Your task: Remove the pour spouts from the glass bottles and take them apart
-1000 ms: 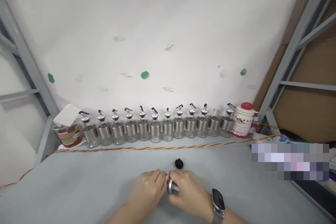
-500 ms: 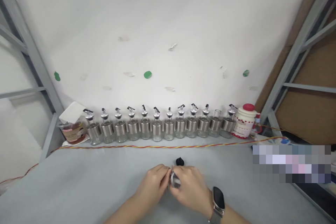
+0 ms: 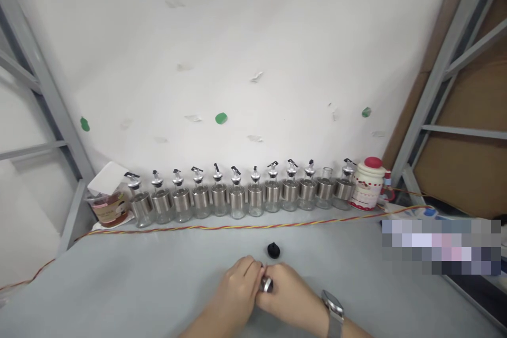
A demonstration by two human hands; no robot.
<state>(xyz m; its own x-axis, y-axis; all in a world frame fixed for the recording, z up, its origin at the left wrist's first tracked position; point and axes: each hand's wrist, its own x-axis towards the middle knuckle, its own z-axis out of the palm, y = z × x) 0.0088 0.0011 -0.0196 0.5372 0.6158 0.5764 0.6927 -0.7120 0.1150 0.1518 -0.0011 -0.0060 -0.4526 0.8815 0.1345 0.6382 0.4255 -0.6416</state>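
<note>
Low over the grey table my left hand [image 3: 240,290] and my right hand [image 3: 289,290] meet, both with fingers closed. Between them is a small silver-and-black pourer spout [image 3: 267,285], like those on the bottles, mostly covered by my fingers. My right hand wraps round its body, while my left fingertips pinch at its upper end. Just beyond the hands a black stopper [image 3: 273,251] lies on the table. Glass bottles with steel sleeves stand in a row at the back; one bottle [image 3: 325,190] near the right end has no spout.
A twisted red-and-yellow wire [image 3: 222,227] runs across the table before the bottles. A labelled tub [image 3: 109,208] stands at the left end and a cream jar with a red lid [image 3: 368,185] at the right. Grey metal posts [image 3: 428,100] frame both sides.
My hands have turned the spout, so its round rim faces a different way and shows black inside. The view has tilted slightly, and my right wrist with its watch has rotated.
</note>
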